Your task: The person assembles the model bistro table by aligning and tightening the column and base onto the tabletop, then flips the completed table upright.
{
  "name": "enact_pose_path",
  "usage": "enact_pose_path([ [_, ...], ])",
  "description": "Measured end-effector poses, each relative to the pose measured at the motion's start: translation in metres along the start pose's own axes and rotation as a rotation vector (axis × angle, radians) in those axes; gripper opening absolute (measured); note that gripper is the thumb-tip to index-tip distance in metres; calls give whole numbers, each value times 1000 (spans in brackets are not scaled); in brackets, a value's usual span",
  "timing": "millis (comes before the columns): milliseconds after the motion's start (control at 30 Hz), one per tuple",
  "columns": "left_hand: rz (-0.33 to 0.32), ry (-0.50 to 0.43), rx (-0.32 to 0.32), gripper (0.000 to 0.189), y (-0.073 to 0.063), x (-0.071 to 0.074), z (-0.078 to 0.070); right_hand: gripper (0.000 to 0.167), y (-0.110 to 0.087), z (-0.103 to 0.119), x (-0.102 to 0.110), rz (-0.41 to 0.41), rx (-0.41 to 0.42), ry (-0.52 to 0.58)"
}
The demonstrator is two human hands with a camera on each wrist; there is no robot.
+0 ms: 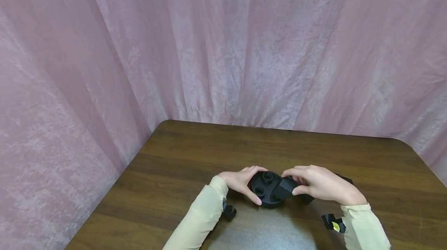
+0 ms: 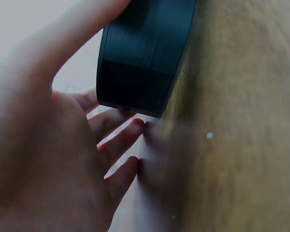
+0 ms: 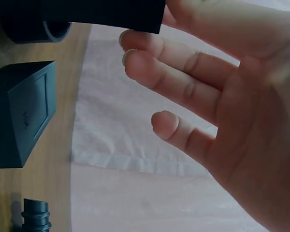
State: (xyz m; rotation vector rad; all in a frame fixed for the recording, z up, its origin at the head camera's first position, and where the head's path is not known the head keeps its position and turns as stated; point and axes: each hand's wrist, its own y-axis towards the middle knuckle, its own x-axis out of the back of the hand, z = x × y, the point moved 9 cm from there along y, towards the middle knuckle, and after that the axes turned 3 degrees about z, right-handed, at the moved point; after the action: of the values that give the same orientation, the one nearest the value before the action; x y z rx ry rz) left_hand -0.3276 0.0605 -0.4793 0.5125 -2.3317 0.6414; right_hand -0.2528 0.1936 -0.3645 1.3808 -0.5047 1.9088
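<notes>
My left hand (image 1: 244, 182) holds a round black part (image 1: 267, 199) by its rim, thumb on the near side and fingers around the far side. Two short ring-shaped sockets (image 1: 267, 177) stand on its top face. In the left wrist view the smooth curved side wall (image 2: 145, 53) of this part shows close over the wood, with the lower fingers spread loose. Between thumb and forefinger, my right hand (image 1: 323, 184) pinches a black rectangular piece (image 1: 285, 187), which overlaps the round part's right side. The right hand's other fingers (image 3: 174, 92) hang free below this piece.
A black box-shaped block (image 3: 31, 113) lies on the wooden table (image 1: 195, 145) beyond the right hand, partly hidden by it in the head view. Near it is a small ridged black piece (image 3: 36, 215). Pink curtains (image 1: 223, 48) hang behind the table's far edge.
</notes>
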Motion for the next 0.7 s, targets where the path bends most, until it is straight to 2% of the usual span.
enact_pose_path([
  [133, 0, -7, 12, 91, -1, 0, 0, 39, 0, -2, 0, -14, -7, -12],
  [233, -15, -7, 14, 90, -1, 2, -1, 45, 0, -10, -2, 15, -52, 24],
  [400, -24, 20, 4, 90, -1, 4, -2, 58, -7, -32, -9, 104, -207, 59],
  [567, -32, 51, -9, 90, 0, 5, -4, 63, -18, -57, -20, 189, -376, 78],
  [700, -39, 52, -2, 90, 0, 5, -4, 66, -22, -69, -31, 217, -446, 121],
])
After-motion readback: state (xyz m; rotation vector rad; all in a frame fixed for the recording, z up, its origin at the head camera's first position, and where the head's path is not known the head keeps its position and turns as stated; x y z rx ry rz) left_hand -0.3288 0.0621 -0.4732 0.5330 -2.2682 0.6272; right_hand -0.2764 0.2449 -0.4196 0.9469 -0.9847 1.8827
